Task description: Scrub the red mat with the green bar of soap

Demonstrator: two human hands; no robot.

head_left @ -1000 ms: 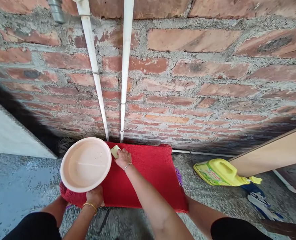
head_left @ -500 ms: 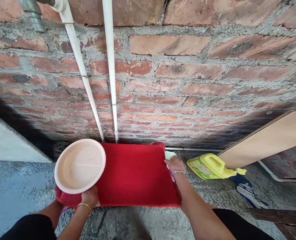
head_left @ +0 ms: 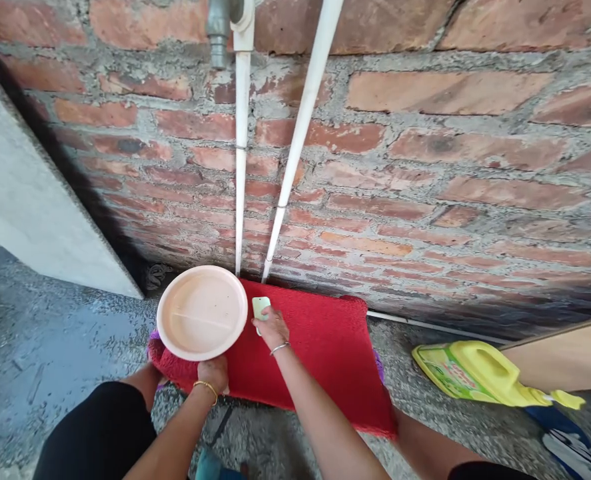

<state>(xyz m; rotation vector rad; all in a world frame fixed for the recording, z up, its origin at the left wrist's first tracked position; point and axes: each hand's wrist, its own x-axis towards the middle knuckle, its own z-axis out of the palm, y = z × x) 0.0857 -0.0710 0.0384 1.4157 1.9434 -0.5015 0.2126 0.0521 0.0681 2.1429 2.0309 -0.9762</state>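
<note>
A pale pink plastic basin (head_left: 202, 313) sits tilted over the left end of a red fluffy mat (head_left: 315, 340). My left hand (head_left: 214, 373) is closed at the basin's near rim, its fingers partly hidden beneath. Just right of the basin, over the mat, my right hand (head_left: 274, 327) grips a small pale green object (head_left: 260, 307) with rounded corners, perhaps a soap dish. A few small dark specks show inside the basin.
Behind the mat rises a brick wall (head_left: 390, 147) with two white pipes (head_left: 242, 167) and a metal tap (head_left: 218, 40). On the right, a yellow jug (head_left: 480, 370) lies on the wet concrete floor near a blue-and-white slipper (head_left: 565, 440). A pale slab (head_left: 50, 180) leans at left.
My right hand has moved from the mat's right edge leftward to beside the basin, carrying the pale green object. My left hand stays at the basin's rim. The view has turned left.
</note>
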